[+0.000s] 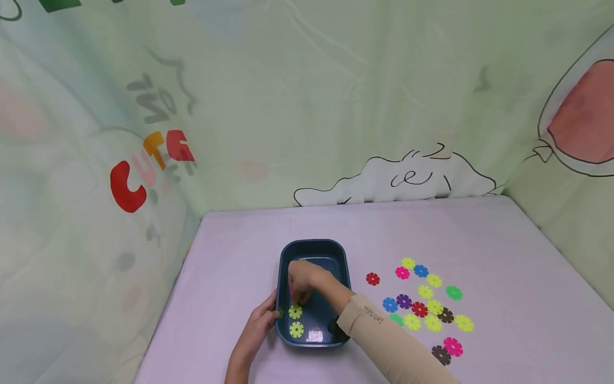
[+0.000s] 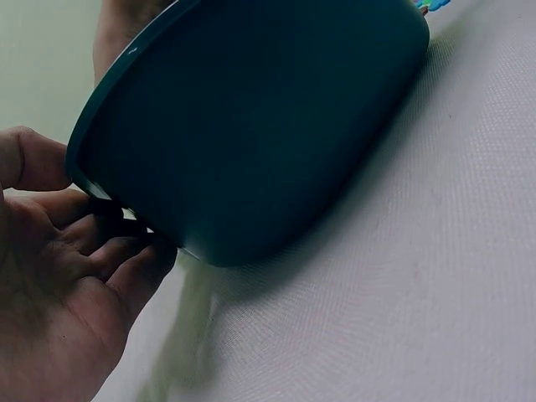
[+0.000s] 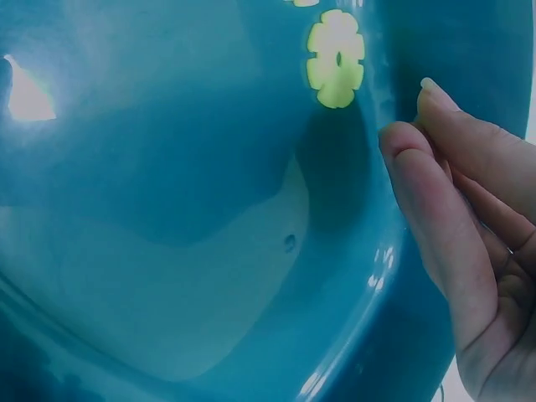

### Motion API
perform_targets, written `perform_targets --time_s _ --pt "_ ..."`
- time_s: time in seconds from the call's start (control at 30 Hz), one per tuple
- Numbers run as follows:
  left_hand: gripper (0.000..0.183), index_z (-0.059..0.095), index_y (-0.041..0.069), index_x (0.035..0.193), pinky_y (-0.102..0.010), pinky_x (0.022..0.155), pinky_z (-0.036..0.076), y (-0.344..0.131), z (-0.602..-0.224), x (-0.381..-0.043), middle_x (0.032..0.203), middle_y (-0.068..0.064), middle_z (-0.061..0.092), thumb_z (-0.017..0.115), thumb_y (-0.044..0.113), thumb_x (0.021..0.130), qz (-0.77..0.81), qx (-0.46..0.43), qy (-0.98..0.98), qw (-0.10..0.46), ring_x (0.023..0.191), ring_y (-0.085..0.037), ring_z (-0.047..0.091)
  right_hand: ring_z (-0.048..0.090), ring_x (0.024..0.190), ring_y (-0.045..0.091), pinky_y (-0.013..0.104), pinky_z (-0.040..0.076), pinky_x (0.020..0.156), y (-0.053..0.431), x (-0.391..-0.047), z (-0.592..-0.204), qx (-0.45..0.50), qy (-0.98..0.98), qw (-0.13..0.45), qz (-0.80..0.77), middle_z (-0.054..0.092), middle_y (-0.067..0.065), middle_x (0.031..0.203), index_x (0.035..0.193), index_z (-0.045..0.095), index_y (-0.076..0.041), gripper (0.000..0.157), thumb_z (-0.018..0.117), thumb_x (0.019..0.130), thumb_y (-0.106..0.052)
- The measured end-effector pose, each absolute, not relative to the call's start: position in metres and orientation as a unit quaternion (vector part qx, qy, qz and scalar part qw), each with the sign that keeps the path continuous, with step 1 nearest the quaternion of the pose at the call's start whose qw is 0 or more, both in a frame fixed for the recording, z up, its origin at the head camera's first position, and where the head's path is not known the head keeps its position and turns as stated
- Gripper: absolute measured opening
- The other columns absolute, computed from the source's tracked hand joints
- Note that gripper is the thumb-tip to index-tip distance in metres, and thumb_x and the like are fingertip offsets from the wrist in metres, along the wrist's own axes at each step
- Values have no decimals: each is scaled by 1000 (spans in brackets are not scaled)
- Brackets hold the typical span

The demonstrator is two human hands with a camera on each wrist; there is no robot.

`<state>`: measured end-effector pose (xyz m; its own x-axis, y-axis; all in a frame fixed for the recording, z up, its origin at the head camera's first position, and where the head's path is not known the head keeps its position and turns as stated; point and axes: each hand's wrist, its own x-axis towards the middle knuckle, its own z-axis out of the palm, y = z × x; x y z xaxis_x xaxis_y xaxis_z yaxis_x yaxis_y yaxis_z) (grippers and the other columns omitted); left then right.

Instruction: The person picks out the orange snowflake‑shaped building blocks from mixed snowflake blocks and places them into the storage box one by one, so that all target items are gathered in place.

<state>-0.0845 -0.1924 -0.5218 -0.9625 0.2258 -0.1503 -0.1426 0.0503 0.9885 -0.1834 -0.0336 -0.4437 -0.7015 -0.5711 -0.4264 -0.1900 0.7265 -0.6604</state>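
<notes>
While the left hand (image 1: 261, 322) gripped the dark blue tray (image 1: 318, 317) by its side on the table (image 1: 240, 256), the right hand (image 1: 304, 280) was curled inside it, its fingers bunched, and I could see nothing between them. Two yellow discs (image 1: 294, 329) lay along the tray's left side, near that hand. They looked light, stiff and probably slippery, best pinched by their notched edges.
</notes>
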Motion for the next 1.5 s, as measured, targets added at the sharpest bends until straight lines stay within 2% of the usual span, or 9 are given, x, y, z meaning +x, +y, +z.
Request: perform_targets --time_s 0.53,0.77,0.9,1.13,1.5 --pt "62 24 -1 152 -49 118 30 -187 -523 -84 161 -18 18 39 6 93 688 27 713 134 149 -38 19 70 62 17 26 61 57 -6 -188 -424 -224 889 262 -301 69 1 68 68 74 -8 11 77 77 -3" --pt "63 24 -1 152 -45 118 30 -190 -522 -82 161 -16 17 40 6 92 689 16 712 132 149 -35 17 70 60 14 23 60 57 6 -184 -416 -231 898 231 -294 69 0 65 67 73 -10 12 78 78 -7" --pt "63 23 -1 152 -42 117 33 -191 -522 -80 161 -15 17 40 6 92 690 9 711 135 149 -35 17 69 59 13 23 59 56 15 -181 -410 -233 901 214 -296 69 0 64 67 73 -9 12 79 78 -8" --pt "62 24 -2 152 -46 117 29 -189 -520 -80 161 -15 18 39 5 92 684 -1 718 130 149 -35 16 67 57 14 24 59 56 31 -178 -395 -245 901 183 -307 69 3 64 68 74 -7 11 78 77 -7" --pt "62 25 -2 151 -47 116 29 -189 -519 -77 161 -15 18 40 4 91 676 -12 724 136 149 -34 17 64 56 11 21 58 55 59 -175 -387 -214 911 155 -318 69 1 63 70 75 -8 10 80 77 -11"
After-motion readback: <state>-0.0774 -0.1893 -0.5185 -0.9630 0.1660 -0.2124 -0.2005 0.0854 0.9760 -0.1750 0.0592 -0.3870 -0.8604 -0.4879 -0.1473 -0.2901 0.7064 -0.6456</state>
